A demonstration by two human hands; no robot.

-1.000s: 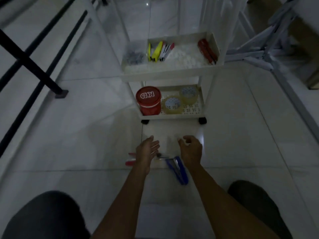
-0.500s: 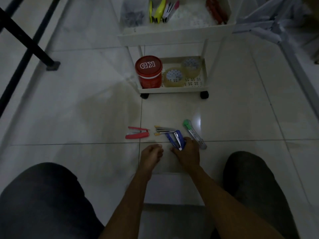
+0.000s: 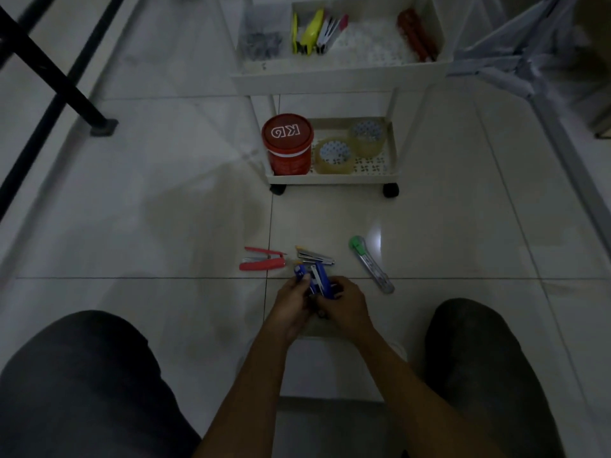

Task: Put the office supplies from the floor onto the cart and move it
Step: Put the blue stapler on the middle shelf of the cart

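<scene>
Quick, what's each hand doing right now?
Left hand: grips the small blue stapler.
Right hand: grips the same stapler.

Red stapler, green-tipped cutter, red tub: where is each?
red stapler [image 3: 261,266], head view, lower red arm.
green-tipped cutter [image 3: 371,267], head view, middle of its body.
red tub [image 3: 287,132], head view, centre of lid.
</scene>
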